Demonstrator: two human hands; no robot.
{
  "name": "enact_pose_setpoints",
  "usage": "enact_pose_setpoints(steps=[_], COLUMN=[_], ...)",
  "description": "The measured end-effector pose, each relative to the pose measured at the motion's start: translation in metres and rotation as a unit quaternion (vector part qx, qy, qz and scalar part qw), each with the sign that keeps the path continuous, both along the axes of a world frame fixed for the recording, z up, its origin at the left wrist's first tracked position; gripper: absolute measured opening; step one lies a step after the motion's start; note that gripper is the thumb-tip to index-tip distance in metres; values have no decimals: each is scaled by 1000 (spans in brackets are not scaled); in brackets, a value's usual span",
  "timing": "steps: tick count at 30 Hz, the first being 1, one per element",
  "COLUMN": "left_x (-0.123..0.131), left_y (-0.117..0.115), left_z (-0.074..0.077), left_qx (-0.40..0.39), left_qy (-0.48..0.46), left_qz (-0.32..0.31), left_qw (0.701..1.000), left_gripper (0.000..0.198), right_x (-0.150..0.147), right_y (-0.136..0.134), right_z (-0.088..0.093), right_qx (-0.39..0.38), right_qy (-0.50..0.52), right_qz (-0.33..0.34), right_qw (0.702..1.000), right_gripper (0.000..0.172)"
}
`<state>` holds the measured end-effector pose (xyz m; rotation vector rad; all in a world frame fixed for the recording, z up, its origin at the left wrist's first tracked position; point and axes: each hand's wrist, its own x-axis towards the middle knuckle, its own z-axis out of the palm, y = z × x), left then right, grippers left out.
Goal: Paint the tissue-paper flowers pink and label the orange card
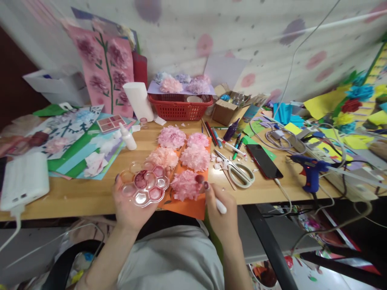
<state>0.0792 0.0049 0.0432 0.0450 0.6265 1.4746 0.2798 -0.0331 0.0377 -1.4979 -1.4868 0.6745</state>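
My left hand (133,211) holds a clear flower-shaped palette (150,182) whose wells carry pinkish and dark red colour. In my right hand (222,209) is a white-handled brush (221,206), its dark bristles against the right side of the nearest pink paper flower (186,185). That flower sits on an orange sheet (190,209) at the table's front edge. Behind it are more fluffy flowers: a pale pink one (195,156), a peach one (163,157) and a pink one (171,137). The palette partly covers the orange sheet's left side.
Scissors (240,171), a phone (263,161) and a blue glue gun (311,171) lie to the right among cables. A white glue bottle (128,137) and layered coloured papers (69,161) are on the left. At the back stand a red basket (181,109) and a cardboard box (228,110).
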Motion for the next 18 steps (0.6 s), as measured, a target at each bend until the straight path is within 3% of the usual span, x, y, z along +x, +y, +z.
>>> enact_pose_setpoints(steps=[2, 4, 5, 7, 9, 11, 13, 15, 17, 18], left_x=[1, 2, 2, 2, 2, 1, -1, -2, -3, -3], left_y=[0, 0, 0, -1, -2, -2, -2, -2, -1, -1], left_z=[5, 10, 11, 12, 10, 7, 4, 1, 0, -1], left_qx=[-41, -64, -69, -68, -55, -34, -15, -1, 6, 9], left_qy=[4, 4, 1, -8, -20, -33, -38, -32, -28, -30], left_qz=[4, 4, 3, 1, -9, -24, -39, -45, -49, -52], left_qw=[999, 998, 998, 998, 998, 999, 998, 998, 998, 998], left_gripper=[48, 52, 53, 55, 57, 56, 54, 52, 49, 49], right_x=[-6, -8, -7, -4, -1, 1, 1, 0, 0, 1], right_y=[-4, -7, -8, -6, -2, 1, 0, -3, -6, -6], right_z=[5, 9, 10, 7, 1, -2, 1, 8, 14, 16], right_qx=[-47, -125, -149, -140, -53, 43, 65, -47, -201, -236], right_qy=[-1, 33, 46, 50, 29, 10, 0, 19, 60, 78], right_qz=[99, 221, 245, 195, 42, -86, -95, 64, 272, 311], right_qw=[994, 967, 957, 969, 997, 995, 993, 997, 939, 917], right_gripper=[43, 44, 44, 44, 42, 41, 43, 47, 50, 51])
